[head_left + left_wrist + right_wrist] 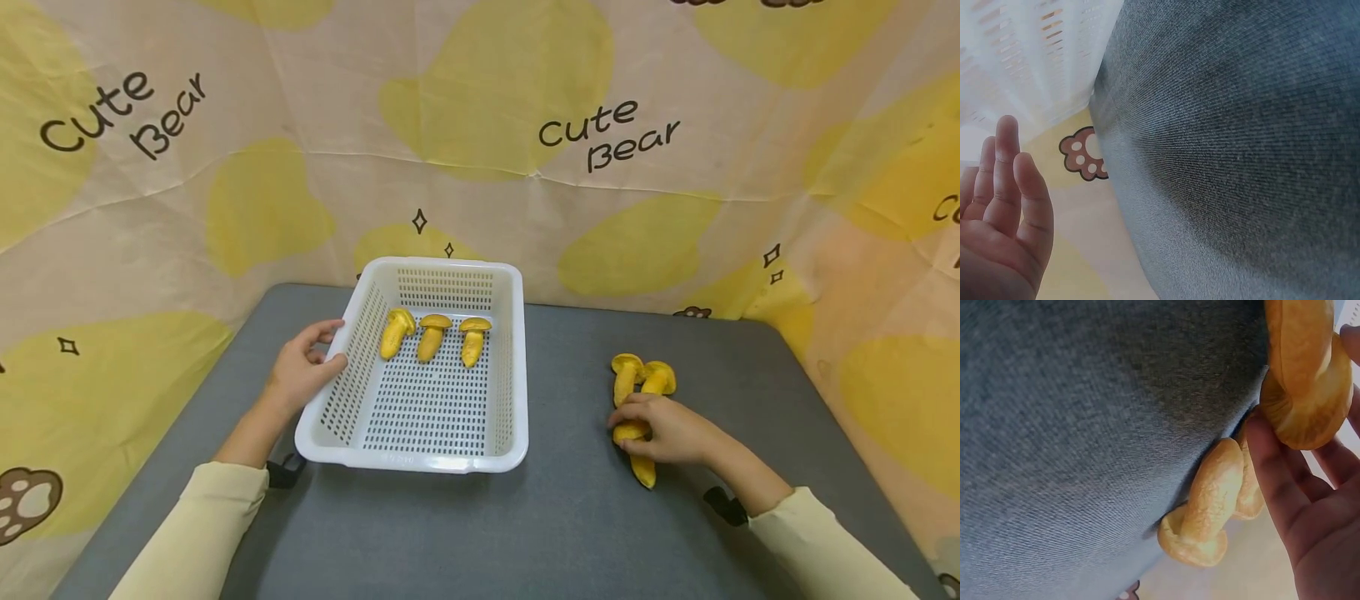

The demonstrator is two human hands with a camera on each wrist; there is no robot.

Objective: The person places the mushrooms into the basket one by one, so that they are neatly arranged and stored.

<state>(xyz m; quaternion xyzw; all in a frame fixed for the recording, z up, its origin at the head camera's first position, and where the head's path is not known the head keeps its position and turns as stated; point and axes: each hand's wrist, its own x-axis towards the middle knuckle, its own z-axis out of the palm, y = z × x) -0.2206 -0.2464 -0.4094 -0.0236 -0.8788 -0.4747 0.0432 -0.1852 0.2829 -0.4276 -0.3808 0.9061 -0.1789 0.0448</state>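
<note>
In the head view a white plastic basket (435,461) holds three yellow mushrooms in a row: the left one (395,335), the middle one (432,337) and the right one (473,342). My left hand (296,371) touches the basket's left rim, its fingers fairly straight in the left wrist view. On the right, my right hand (667,429) pinches the cap of a yellow mushroom (1310,387) between thumb and fingers, its stem pointing toward me. Just beyond that hand lie two more mushrooms side by side, one (626,375) left of the other (660,377), their lower stems partly hidden.
A grey cloth-like surface (570,517) covers the table. Behind it and at the sides hangs a cream and yellow printed curtain (495,100). The basket's raised walls stand between the left hand and the mushrooms inside. Dark bands sit at both wrists.
</note>
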